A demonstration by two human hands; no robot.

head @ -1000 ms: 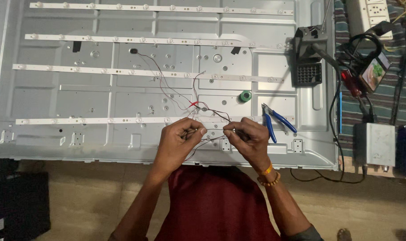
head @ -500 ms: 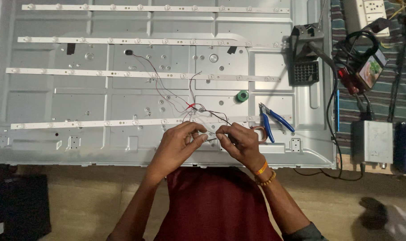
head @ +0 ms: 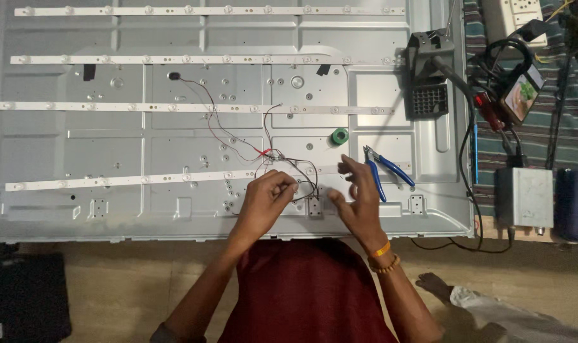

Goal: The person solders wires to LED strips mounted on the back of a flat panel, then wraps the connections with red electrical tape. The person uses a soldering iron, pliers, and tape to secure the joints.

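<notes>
Nearest the camera, the person's dark red shirt (head: pixel 308 292) fills the lower middle of the view, with both forearms reaching up over the near edge of a large grey metal backlight panel (head: pixel 142 190) that lies flat. The right wrist wears an orange band (head: pixel 381 249) and a beaded bracelet (head: pixel 387 263).

The left hand (head: pixel 266 200) is curled, its fingers (head: pixel 287 188) pinched shut on the thin dark wires (head: pixel 305 174) that loop just above the near rim of the panel. The right hand (head: pixel 355 200) is beside it, slightly apart, its fingers (head: pixel 347 166) spread and released, grasping nothing; its fingertips sit close to the same wire loop without clearly touching it.

Just to the right of the right hand, blue-handled cutters (head: pixel 384 171) lie on the panel. The wires run up from the left hand to a small red joint (head: pixel 263 152), then on as thin red and dark strands (head: pixel 212 121) towards a black spot higher on the panel. A green roll of tape (head: pixel 340 136) rests a little beyond the cutters.

Long white LED strips (head: pixel 111 181) cross the panel in rows, one passing right behind the hands, others farther up.

At the far right, off the panel, are a grey metal box (head: pixel 524 197), a dark blue cylinder (head: pixel 575 203), a black soldering stand (head: pixel 428 76), a phone (head: pixel 523 94) with a lit screen, black cables (head: pixel 470 190) and a white power strip (head: pixel 511 16) on striped cloth.
</notes>
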